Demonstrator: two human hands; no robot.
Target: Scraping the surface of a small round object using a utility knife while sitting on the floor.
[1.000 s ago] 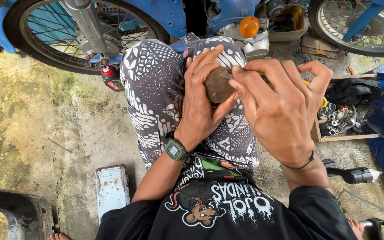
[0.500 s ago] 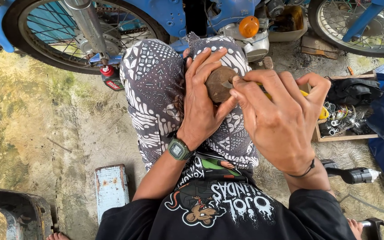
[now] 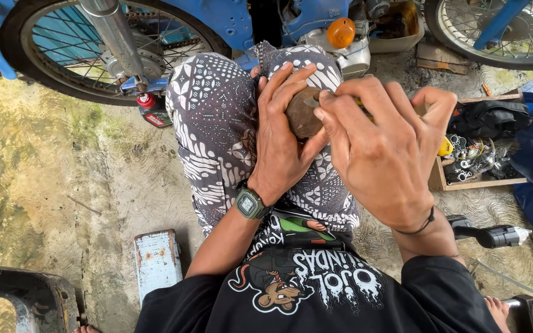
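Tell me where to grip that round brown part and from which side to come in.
Grip the round brown part around its curved body, coming from the left, probably as the left hand does: fingers over the top, thumb beneath. Its open face points right, where the right hand works a yellow-handled tool into it, so that side should stay free.

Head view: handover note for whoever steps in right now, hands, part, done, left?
Left hand: wrapped around a rusty brown round part, held over the patterned lap.
Right hand: fingers pinch a yellow-handled tool against the part's top; its tip is hidden.
Nearby: wooden tray of small parts at right, blue motorbike ahead.
Done: part gripped, tool applied.
Left: working the part; progress cannot be told.
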